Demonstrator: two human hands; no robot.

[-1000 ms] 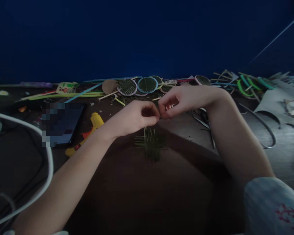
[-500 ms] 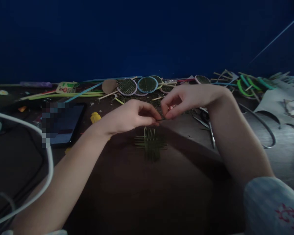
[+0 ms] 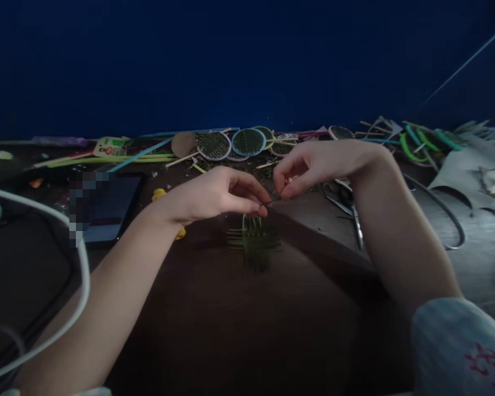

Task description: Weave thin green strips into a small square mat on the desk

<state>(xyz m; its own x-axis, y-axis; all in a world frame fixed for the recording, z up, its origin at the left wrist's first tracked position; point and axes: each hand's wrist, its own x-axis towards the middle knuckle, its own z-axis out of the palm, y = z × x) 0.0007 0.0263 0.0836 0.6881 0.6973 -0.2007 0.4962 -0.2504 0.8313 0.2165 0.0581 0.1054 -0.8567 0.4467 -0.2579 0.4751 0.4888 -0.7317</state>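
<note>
A small woven piece of green leaf strips (image 3: 256,242) lies on the dark table, its strip ends sticking out at the sides. Just above its far end, my left hand (image 3: 226,195) pinches one end of a thin dark green strip (image 3: 275,199). The other end of that strip is between the thumb and forefinger of my right hand (image 3: 309,168), close by on the right. Both hands are closed in a pinch, with only a short stretch of strip showing between them. Fingers partly hide the far edge of the woven piece.
Round woven fans (image 3: 248,142) with coloured rims lie along the blue wall. Scissors (image 3: 350,206) are beside my right forearm. On the left are a tablet-like device (image 3: 115,212), a white cable (image 3: 84,269) and a yellow object (image 3: 159,194). Green rings (image 3: 412,146) and white sheets (image 3: 466,170) lie at right.
My right fingers have shifted slightly up and right, widening the gap from my left fingertips. The strip between them shows a little more. The woven piece stays in place.
</note>
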